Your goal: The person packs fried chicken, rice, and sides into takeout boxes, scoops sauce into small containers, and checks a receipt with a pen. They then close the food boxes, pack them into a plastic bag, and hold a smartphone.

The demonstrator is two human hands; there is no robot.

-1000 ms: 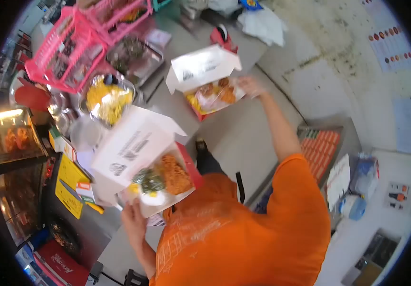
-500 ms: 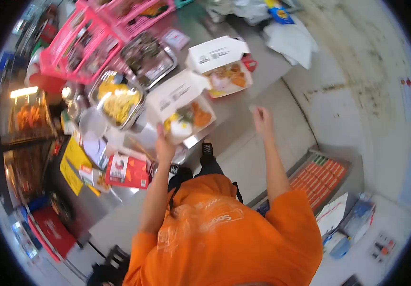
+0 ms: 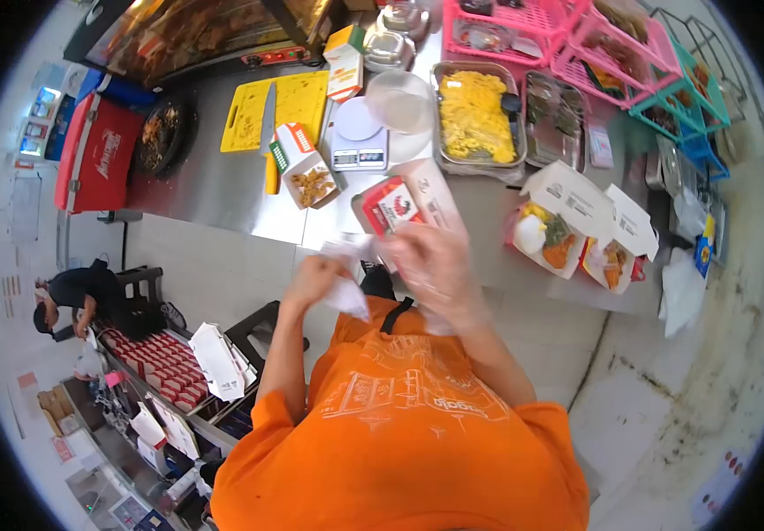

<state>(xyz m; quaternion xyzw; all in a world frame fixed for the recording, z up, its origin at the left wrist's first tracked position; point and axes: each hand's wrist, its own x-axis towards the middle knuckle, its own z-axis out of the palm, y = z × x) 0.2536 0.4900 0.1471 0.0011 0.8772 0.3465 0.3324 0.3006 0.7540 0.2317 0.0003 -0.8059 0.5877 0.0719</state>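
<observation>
My left hand (image 3: 311, 281) is closed on a crumpled white cloth or tissue (image 3: 349, 288) in front of the table edge. Beside it, my right hand (image 3: 439, 265) is smeared by motion, with what looks like clear plastic over it; its fingers are hard to read. Just beyond, at the table's edge, stands an open red-and-white food box (image 3: 435, 199). To the right, one open meal box (image 3: 568, 196) contains a white egg, greens and orange fried food. A second open meal box (image 3: 634, 226) sits against it, with fried food inside.
Along the steel table (image 3: 209, 190) lie a yellow cutting board (image 3: 302, 111) with a knife (image 3: 269, 119), a small carton (image 3: 298, 150), a kitchen scale (image 3: 360, 146), a tray of yellow shredded food (image 3: 478, 115) and pink baskets (image 3: 510, 31). Another person (image 3: 90, 296) bends over at far left.
The view has turned left. My left hand has let go of the meal box, which now stands on the table, and holds the white cloth or tissue. Both hands have come together.
</observation>
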